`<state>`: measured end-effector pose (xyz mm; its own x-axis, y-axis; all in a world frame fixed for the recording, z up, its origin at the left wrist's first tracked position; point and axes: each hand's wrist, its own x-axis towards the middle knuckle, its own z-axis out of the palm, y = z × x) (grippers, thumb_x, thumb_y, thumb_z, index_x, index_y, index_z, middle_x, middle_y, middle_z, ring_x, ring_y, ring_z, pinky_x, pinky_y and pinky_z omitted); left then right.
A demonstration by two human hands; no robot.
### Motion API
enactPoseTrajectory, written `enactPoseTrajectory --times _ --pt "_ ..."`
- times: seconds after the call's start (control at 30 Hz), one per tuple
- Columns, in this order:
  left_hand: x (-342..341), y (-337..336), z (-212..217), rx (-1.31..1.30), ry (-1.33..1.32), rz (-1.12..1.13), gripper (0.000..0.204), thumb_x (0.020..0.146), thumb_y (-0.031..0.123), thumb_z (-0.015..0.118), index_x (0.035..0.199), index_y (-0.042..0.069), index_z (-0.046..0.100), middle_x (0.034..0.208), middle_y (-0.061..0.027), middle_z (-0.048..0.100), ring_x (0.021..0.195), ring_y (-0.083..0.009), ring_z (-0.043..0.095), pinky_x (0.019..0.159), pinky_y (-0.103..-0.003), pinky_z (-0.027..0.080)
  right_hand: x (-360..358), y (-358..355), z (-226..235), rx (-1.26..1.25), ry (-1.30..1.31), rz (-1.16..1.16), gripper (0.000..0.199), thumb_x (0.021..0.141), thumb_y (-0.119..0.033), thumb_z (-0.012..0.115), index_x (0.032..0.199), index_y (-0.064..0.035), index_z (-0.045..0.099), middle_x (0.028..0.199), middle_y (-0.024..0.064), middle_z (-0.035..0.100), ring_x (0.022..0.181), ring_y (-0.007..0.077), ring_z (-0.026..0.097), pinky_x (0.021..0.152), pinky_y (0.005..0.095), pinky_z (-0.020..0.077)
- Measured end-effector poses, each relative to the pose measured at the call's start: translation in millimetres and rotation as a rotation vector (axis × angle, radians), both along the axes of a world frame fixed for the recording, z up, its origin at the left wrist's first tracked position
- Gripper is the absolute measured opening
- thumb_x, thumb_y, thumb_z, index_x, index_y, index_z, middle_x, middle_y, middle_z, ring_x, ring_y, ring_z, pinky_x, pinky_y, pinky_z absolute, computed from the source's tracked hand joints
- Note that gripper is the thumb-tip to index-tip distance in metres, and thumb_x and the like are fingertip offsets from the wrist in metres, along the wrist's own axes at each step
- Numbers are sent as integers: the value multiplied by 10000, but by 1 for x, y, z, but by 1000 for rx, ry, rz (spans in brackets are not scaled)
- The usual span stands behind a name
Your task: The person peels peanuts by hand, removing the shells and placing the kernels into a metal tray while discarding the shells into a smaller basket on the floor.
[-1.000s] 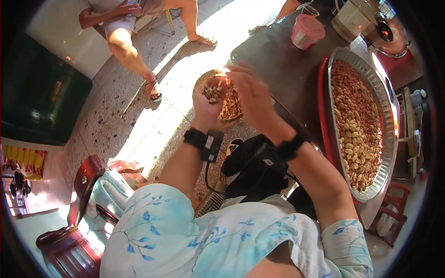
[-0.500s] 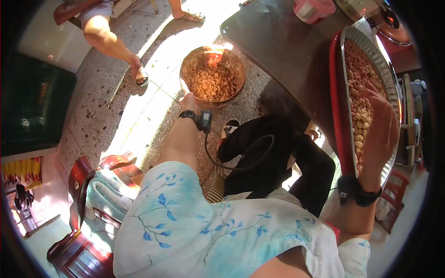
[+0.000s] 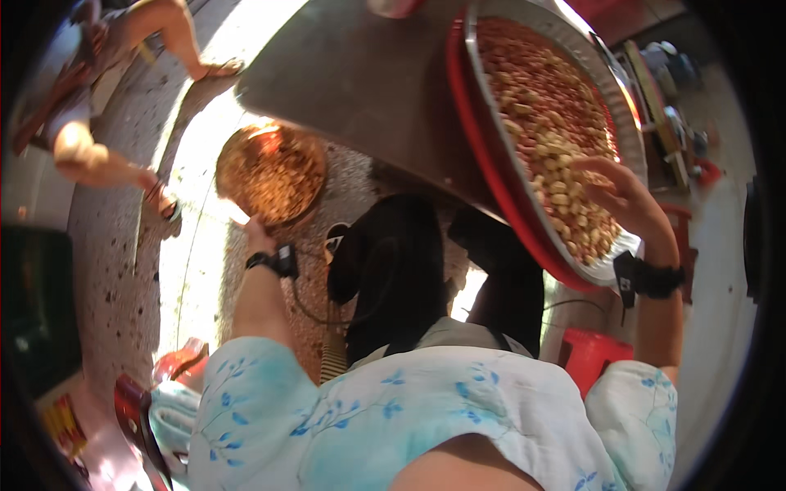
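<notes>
My left hand [image 3: 259,236] is at the near rim of a shiny metal bowl [image 3: 315,206], gripping it, with most of the fingers out of sight. Brown flakes that look like peanut shells [image 3: 274,180] fill the bowl. To the right, my right hand [image 3: 616,192] reaches over a large round metal tray [image 3: 610,268], its fingers stretched and spread at the peanuts [image 3: 561,176]. Reddish peanuts cover the tray's far part, and paler tan ones lie nearest my fingers. Both wrists wear a black strap with a small device.
The tray sits on something red [image 3: 483,155] on a dark table [image 3: 352,69]. At the far left a person's leg [image 3: 90,155] and sandalled feet show. A red plastic stool [image 3: 591,352] stands below my right arm, a wooden chair [image 3: 135,409] at lower left.
The view has swung right, so the bowl and tray appear further left. My right hand's fingers have spread, and it now shows over the tray's near right part. The left hand stays at the bowl.
</notes>
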<state>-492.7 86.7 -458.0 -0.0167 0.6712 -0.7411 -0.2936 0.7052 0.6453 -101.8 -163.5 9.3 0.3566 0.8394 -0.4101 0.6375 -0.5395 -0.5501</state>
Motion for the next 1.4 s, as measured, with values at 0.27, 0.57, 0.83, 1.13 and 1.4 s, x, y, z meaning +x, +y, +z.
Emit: enactPoseTrajectory --times 0.27,0.57,0.83,1.13,1.4 --pt "-48 4 54 -191 472 0 277 735 241 535 961 83 510 771 -47 550 615 -170 506 571 -257 416 6 6 27 -54 -166 183 321 786 -156 558 1078 -33 511 1056 95 550 949 192 523 799 300 410" --pt "22 12 318 807 236 -575 88 801 112 548 871 59 555 648 30 483 564 -62 459 513 -208 418 15 36 10 116 -301 677 396 687 -144 618 1074 -87 552 1150 115 487 1098 249 433 919 355 350" --pt "156 -83 358 1997 705 -1211 302 758 163 556 1034 42 539 1103 -129 499 1090 -249 433 904 -429 321 1 38 -6 -66 -469 884 476 602 -135 646 1071 -148 567 1322 128 316 1249 324 211 1011 431 216" --pt "175 -73 363 2056 799 -1522 363 800 197 491 1143 82 478 1217 -127 428 1185 -257 341 962 -519 217 42 27 -14 -151 -272 682 509 668 -244 594 1156 -130 502 1320 212 282 1221 342 272 996 378 261" --pt "196 -48 347 1966 1063 -1288 441 783 273 494 1183 92 446 1290 -174 327 1241 -326 235 884 -640 230 34 15 -20 -96 -398 697 511 737 -245 530 1225 -144 421 1345 206 233 1248 337 216 1007 408 229"
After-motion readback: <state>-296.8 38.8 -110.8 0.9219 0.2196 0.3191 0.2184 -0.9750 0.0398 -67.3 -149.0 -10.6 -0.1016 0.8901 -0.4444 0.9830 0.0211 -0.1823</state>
